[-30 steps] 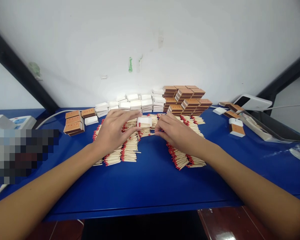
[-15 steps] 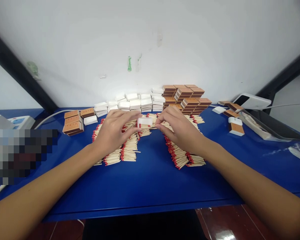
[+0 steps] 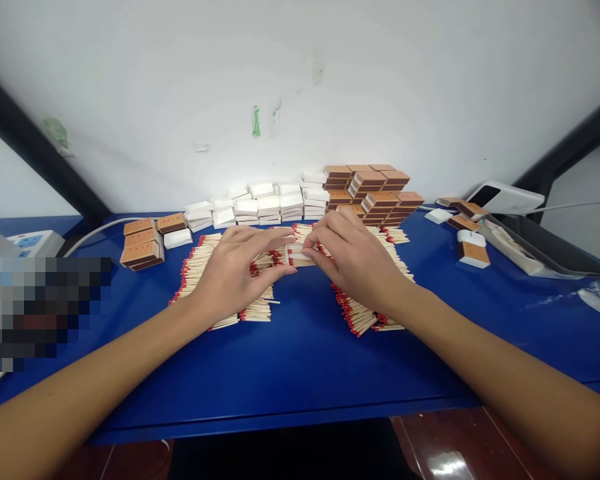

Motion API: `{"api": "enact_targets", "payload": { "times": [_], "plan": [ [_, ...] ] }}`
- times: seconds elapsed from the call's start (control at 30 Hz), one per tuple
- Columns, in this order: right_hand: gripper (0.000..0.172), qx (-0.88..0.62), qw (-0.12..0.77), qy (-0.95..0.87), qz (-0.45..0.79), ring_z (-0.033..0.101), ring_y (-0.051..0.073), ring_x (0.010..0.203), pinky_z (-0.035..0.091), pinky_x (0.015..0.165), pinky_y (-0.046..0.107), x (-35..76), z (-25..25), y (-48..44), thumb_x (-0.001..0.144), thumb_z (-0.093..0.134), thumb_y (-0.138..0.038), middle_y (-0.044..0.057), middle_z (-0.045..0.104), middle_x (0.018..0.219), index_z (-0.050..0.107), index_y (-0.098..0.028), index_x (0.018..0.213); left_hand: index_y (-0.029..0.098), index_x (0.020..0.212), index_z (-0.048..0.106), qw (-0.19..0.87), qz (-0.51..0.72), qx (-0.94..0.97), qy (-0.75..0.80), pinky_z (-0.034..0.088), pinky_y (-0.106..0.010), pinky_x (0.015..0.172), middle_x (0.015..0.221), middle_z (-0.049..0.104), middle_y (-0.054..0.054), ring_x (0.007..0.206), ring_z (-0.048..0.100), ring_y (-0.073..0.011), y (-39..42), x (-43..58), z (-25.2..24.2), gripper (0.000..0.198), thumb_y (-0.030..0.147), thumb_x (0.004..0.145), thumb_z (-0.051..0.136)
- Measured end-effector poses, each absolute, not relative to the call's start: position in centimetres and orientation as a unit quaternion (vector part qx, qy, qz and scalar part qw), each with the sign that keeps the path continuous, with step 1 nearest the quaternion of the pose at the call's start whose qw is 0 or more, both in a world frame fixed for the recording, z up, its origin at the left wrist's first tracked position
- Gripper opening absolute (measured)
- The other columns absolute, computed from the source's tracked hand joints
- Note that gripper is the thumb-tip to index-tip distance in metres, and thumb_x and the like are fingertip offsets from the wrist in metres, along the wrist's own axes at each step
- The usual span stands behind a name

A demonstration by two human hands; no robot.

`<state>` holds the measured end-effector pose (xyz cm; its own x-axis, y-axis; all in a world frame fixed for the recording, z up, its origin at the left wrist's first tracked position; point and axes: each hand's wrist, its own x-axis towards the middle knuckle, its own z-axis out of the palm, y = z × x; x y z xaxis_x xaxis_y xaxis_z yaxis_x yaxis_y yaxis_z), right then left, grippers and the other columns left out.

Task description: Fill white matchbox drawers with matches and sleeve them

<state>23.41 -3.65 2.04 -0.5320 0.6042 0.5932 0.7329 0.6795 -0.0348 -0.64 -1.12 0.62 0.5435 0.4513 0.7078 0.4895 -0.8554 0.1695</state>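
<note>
Thumb and fingers of my left hand [image 3: 235, 270] grip the near and far sides of a small white matchbox tray [image 3: 287, 257] at its left end. Red-headed matches [image 3: 297, 256] lie lengthwise in the tray. My right hand [image 3: 353, 257] is closed in a pinch over the tray's right part, its fingertips at the matches there. The right end of the tray is hidden behind these fingers. Piles of loose matches spread under and beside both hands: a left pile [image 3: 195, 267] and a right pile [image 3: 355, 312].
White trays [image 3: 267, 205] are stacked along the wall beside a stack of brown matchboxes [image 3: 383, 180]. More brown matchboxes [image 3: 143, 243] stand at the left. At the right are a few boxes [image 3: 474, 253], a white device [image 3: 505, 198] and a dark tray [image 3: 545, 247]. A power strip [image 3: 37, 243] lies far left.
My right fingertips have moved left and down onto the tray, where matches now show inside. My left thumb and fingers have shifted slightly right along its sides.
</note>
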Motion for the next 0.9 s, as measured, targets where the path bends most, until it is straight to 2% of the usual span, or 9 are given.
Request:
{"api": "enact_targets", "payload": {
  "times": [0.23, 0.33, 0.47, 0.9],
  "plan": [
    [0.018, -0.38, 0.348, -0.855, -0.064, 0.055, 0.029, 0.096, 0.045, 0.086, 0.046, 23.7, 1.5, -3.7, 0.109, 0.051, -0.024, 0.011, 0.063, 0.099, 0.067, -0.023, 0.102, 0.028, 0.135, 0.066, 0.037, -0.412, -0.857, -0.308, 0.053, -0.043, 0.102, 0.122, 0.081, -0.003, 0.113, 0.076, -0.0257, -0.2, -1.3, 1.0, 0.045, 0.046, 0.096, 0.08],
    [0.018, -0.37, 0.31, -0.875, -0.042, 0.055, 0.028, 0.095, 0.046, 0.086, 0.044, 23.7, 0.6, -3.3, 0.109, 0.053, -0.024, 0.01, 0.064, 0.096, 0.069, -0.022, 0.101, 0.026, 0.134, 0.067, 0.038, -0.425, -0.837, -0.344, 0.052, -0.045, 0.105, 0.121, 0.081, -0.005, 0.117, 0.075, -0.0279, 0.7, -1.8, 0.9, 0.045, 0.047, 0.096, 0.079],
    [0.019, -0.354, 0.24, -0.904, 0.002, 0.054, 0.029, 0.1, 0.048, 0.091, 0.046, 23.6, -0.4, -2.6, 0.107, 0.056, -0.022, 0.011, 0.065, 0.1, 0.075, -0.02, 0.109, 0.025, 0.13, 0.067, 0.046, -0.431, -0.829, -0.354, 0.052, -0.045, 0.103, 0.121, 0.081, -0.005, 0.115, 0.076, -0.0283, 1.3, -2.1, 0.6, 0.043, 0.047, 0.095, 0.08],
    [0.018, -0.359, 0.238, -0.903, 0.02, 0.053, 0.028, 0.099, 0.047, 0.091, 0.046, 23.0, -0.8, -2.0, 0.106, 0.058, -0.023, 0.011, 0.065, 0.097, 0.075, -0.019, 0.103, 0.026, 0.133, 0.067, 0.074, -0.426, -0.844, -0.318, 0.05, -0.043, 0.101, 0.12, 0.081, -0.004, 0.111, 0.075, -0.0269, 1.2, -2.0, 0.6, 0.043, 0.04, 0.095, 0.082]
  ]
}}
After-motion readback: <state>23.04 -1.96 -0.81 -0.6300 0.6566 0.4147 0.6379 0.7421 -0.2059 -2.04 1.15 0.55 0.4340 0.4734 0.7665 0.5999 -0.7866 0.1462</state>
